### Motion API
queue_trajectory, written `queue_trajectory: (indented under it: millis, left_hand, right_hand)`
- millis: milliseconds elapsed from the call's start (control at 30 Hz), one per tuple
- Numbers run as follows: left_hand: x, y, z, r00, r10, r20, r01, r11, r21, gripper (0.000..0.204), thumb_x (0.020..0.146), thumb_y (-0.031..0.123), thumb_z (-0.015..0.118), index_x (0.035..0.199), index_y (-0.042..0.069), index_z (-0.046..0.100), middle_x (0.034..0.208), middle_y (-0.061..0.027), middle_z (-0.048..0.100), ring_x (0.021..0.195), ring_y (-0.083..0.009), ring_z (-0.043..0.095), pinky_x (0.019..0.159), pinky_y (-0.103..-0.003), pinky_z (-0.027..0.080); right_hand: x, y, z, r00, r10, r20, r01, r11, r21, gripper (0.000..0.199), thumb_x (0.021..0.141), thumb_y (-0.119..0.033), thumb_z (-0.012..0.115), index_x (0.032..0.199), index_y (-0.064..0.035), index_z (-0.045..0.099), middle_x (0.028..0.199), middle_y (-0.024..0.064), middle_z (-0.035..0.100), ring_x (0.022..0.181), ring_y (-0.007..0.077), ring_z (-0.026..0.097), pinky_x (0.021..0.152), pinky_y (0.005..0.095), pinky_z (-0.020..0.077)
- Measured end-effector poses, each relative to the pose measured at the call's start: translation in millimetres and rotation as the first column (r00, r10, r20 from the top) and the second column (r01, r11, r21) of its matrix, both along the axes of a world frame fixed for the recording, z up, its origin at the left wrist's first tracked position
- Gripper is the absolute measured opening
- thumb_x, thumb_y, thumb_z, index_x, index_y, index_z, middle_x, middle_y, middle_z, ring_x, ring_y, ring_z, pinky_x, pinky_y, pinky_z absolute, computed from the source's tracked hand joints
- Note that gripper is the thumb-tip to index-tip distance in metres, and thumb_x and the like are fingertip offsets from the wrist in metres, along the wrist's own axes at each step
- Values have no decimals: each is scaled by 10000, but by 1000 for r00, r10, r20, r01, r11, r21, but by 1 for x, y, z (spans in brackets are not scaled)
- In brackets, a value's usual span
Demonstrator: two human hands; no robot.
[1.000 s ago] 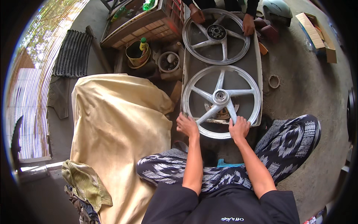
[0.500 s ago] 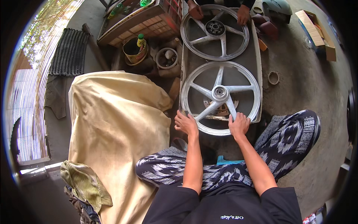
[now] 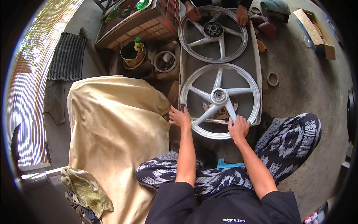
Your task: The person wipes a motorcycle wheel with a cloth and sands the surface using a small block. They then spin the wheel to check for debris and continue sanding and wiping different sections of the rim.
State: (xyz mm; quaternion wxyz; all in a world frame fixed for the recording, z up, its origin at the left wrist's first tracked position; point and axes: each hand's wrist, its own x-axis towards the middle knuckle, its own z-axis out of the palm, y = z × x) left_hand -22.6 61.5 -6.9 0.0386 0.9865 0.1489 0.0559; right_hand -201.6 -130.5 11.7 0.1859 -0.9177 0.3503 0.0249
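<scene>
A pale, bare-metal five-spoke wheel (image 3: 245, 90) lies over a grey rectangular tray (image 3: 256, 56), its near edge overhanging the front. My right hand (image 3: 239, 128) is closed on the near rim beside a spoke. By the wheel's left side is my left hand (image 3: 180, 117), thumb and fingers apart, next to the tray's edge; I see nothing clearly held in it. A rusty disc (image 3: 223, 113) shows beneath the spokes. Farther off, a second wheel (image 3: 222, 48) with a dark hub rests at the tray's far end, where another person's two hands (image 3: 242, 16) touch its rim.
A tan cloth cover (image 3: 115, 123) drapes over something at my left. Behind it stand a yellowish bucket (image 3: 130, 59) with a green-capped bottle, a round pot (image 3: 165, 61) and a wooden crate (image 3: 130, 28). On the right floor are a ring (image 3: 273, 78) and a cardboard box (image 3: 313, 30).
My left hand has shifted slightly left, away from the rim. My right hand keeps its grip on the near wheel, and the other person's hands stay on the far one.
</scene>
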Motion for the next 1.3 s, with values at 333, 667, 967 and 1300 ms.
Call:
queue_trajectory:
  millis: [333,667,967,1300]
  left_hand:
    - [47,1,-8,991,-127,-33,129,986,106,759,791,336,783,1411,123,400,1259,-117,524,1185,-296,508,1017,-517,354]
    - [-32,0,13,998,41,-40,-43,998,-54,752,782,298,781,1416,123,416,1282,-122,507,1217,-317,480,1015,-551,320]
    - [59,-12,-19,969,-244,38,238,964,119,641,792,308,784,1337,143,488,1169,-81,547,1130,-271,521,998,-520,352]
    - [96,-18,-26,919,-394,-16,389,898,205,619,789,362,779,1297,138,505,1146,-83,572,1118,-267,542,982,-499,373]
  right_hand:
    - [3,7,2,999,9,51,-9,1000,-8,334,887,-382,599,886,-49,629,897,118,634,903,289,602,848,423,409]
    - [-2,3,-1,1000,-2,8,3,1000,-18,342,896,-387,591,895,-48,625,896,114,625,908,288,595,856,426,406]
    - [3,3,2,1000,1,15,-1,1000,-3,335,897,-382,595,892,-48,623,901,120,628,908,293,598,850,424,403]
    - [0,8,3,999,11,35,-11,1000,-11,323,885,-378,610,868,-55,625,876,114,628,886,289,598,829,427,402]
